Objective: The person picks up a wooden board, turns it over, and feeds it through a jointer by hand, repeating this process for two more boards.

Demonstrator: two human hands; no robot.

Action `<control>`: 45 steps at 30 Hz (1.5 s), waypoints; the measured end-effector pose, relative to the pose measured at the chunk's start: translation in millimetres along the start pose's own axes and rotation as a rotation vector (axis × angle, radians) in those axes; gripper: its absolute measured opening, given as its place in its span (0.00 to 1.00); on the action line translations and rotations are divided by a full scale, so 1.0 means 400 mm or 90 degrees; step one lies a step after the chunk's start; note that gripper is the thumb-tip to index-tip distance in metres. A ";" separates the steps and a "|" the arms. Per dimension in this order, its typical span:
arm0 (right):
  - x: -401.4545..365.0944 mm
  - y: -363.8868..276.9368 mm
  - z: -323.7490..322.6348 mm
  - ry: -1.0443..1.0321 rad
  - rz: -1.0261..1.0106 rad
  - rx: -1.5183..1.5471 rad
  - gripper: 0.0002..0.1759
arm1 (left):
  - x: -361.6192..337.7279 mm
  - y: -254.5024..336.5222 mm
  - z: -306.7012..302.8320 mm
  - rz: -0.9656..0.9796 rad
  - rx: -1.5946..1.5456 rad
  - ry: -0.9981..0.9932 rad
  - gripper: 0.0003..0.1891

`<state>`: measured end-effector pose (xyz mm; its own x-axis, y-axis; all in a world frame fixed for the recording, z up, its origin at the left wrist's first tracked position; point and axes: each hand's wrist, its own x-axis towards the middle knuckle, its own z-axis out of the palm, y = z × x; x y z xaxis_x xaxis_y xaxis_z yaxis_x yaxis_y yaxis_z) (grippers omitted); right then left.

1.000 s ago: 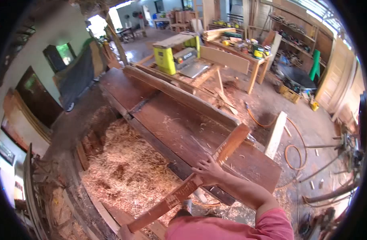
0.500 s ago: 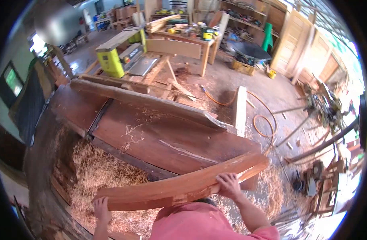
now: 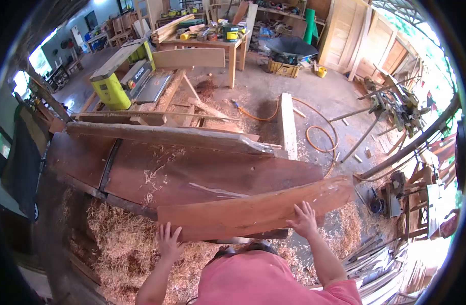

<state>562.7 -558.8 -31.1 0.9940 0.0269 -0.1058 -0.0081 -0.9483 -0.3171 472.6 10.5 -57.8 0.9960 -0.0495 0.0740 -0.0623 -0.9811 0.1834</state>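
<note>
A broad reddish-brown plank (image 3: 243, 211) with a gently curved edge lies across the near side of the workbench, its wide face toward me. My left hand (image 3: 169, 243) touches the plank's lower left corner, fingers spread. Farther right, my right hand (image 3: 304, 221) lies against the plank's face near its lower edge, fingers also stretched apart. Neither hand is wrapped around the wood. Behind the plank is the dark wooden bench top (image 3: 136, 175), partly covered by it and strewn with curled shavings.
A rough-edged board (image 3: 167, 134) runs along the bench's far side. Beyond stand a green planer (image 3: 113, 86) and a table (image 3: 233, 46) with tubs. An orange hose (image 3: 322, 147) and pale beam (image 3: 288, 127) lie on the floor. Shavings (image 3: 126, 244) pile up below the bench.
The plank has shifted right and turned, showing its wide face instead of its thick edge. My left hand moved right and up with it; both hands' fingers have spread. The view has shifted too.
</note>
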 end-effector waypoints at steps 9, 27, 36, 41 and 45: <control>0.176 -0.402 0.110 -0.007 0.014 -0.045 0.46 | 0.183 -0.033 0.016 0.050 -0.067 0.061 0.39; 0.244 -0.346 0.087 -0.126 0.059 -0.121 0.61 | 0.597 -0.338 0.111 -0.478 -0.084 0.005 0.75; 0.256 -0.335 0.097 -0.133 0.061 -0.110 0.60 | 1.010 -0.353 0.152 -0.253 -0.054 -0.009 0.74; 0.249 -0.328 0.100 -0.132 0.054 -0.116 0.59 | 0.999 -0.253 0.182 -0.120 -0.076 -0.037 0.70; 0.254 -0.335 0.084 -0.142 0.049 -0.107 0.58 | 0.958 -0.063 0.216 -0.005 -0.091 -0.111 0.67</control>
<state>661.3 -418.2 -31.1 0.9426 0.0039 -0.3339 -0.0460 -0.9889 -0.1414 861.4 0.2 -119.0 0.9917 -0.0859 -0.0962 -0.0506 -0.9454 0.3219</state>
